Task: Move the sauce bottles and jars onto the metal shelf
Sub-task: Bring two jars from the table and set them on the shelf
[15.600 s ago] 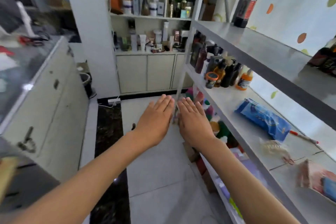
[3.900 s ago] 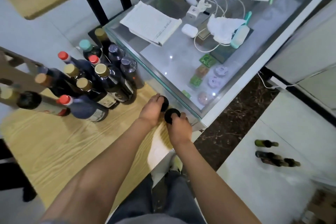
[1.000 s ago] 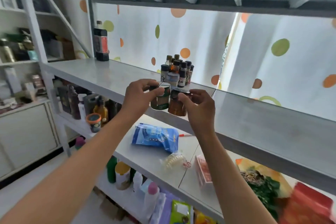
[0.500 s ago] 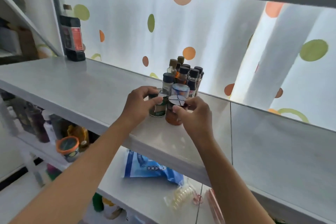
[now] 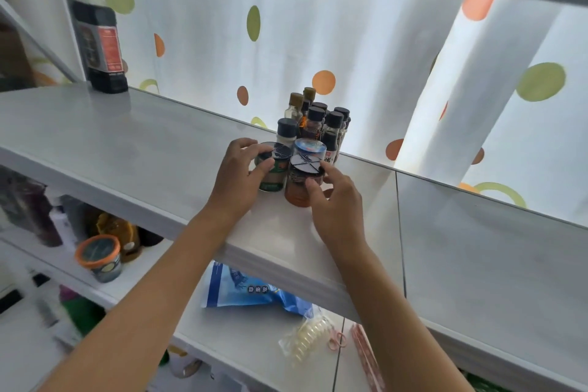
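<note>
jars both stand on the metal shelf [image 5: 133,149], left hand [image 5: 237,180] curled round the green-labelled jar [image 5: 272,169], right hand [image 5: 337,200] pinching the red-brown jar [image 5: 300,184] at its three o'clock, likely glass, stiff, breakable, best gripped round the body.

Open shelf left and right, bottles packed behind

The metal shelf [image 5: 133,143] lies bare toward the tall dark bottle [image 5: 100,41]; the small bottle cluster [image 5: 318,124] blocks the back, touching the two jars [image 5: 286,175].

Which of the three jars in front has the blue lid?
The back jar, untouched against the small bottles. The green jar and orange jar, both held, have black lids.
</note>
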`<state>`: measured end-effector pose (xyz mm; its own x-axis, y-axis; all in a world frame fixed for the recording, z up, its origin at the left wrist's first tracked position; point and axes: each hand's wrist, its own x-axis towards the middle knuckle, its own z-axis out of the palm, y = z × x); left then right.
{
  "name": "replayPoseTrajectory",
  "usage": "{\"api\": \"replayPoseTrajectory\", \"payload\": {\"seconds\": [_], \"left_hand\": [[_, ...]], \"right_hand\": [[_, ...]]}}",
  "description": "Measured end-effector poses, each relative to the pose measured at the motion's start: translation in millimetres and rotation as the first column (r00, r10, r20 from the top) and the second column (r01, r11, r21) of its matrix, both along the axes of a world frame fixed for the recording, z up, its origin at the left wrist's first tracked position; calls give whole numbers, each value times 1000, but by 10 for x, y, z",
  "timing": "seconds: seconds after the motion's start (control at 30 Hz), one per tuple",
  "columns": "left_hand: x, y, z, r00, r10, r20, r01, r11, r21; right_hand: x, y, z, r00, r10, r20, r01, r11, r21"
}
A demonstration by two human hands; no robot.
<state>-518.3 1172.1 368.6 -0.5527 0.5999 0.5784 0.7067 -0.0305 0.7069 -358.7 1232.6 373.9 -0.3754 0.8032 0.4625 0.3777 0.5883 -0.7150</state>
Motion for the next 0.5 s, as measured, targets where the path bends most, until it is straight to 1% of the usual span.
{"api": "replayPoseTrajectory", "payload": {"seconds": [0.07,0.2,0.33,0.5], "left_hand": [[16,9,12,999,17,-31,-18,1000,-10],[34,15,23,999,22,-46,-24,999,-35],[77,12,20,999,0,-51,-8,988,-152],[93,48,-38,996,-51,-75,27,955,-296]], "right_hand": [[8,-8,10,1000,0,-20,0,999,-34],[67,5,21,997,-12,-75,1,989,-145],[40,6,-18,1000,0,-25,-3,994,-111],[93,-87,20,1000,5,28,-2,992,-127]]}}
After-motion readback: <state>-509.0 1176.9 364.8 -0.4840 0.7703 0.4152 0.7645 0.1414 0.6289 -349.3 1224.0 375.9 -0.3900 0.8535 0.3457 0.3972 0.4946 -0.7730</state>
